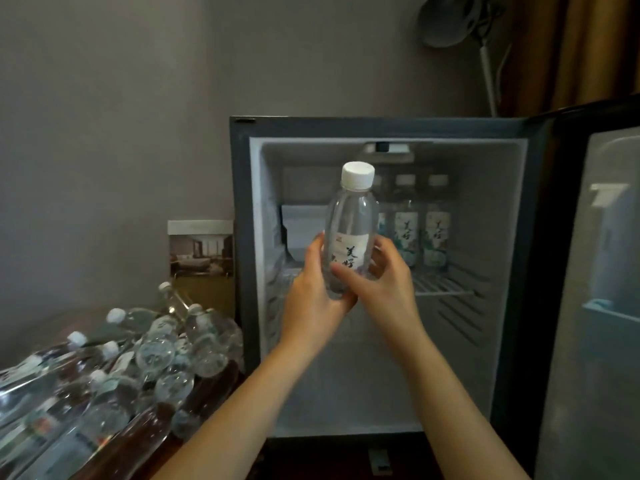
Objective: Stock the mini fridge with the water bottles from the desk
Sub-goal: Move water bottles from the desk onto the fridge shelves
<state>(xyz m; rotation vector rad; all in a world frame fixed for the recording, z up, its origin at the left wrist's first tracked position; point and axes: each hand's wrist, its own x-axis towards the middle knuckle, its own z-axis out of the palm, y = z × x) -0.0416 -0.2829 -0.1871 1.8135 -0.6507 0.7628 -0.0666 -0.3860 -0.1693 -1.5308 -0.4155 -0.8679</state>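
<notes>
I hold a clear water bottle [351, 223] with a white cap upright in front of the open mini fridge [242, 237]. My left hand [313, 292] grips its lower part from the left and underneath. My right hand [382, 282] grips it from the right, thumb across the front. Three labelled bottles [420, 230] stand in a row at the back right of the wire shelf [443, 284]. A pile of several water bottles [114, 368] lies on the brown desk [214, 386] at lower left.
The fridge door [599, 271] stands open at the right, with a door shelf [609, 311]. A picture card [201, 249] leans on the wall left of the fridge. A grey lamp [453, 22] and a curtain [571, 50] are behind.
</notes>
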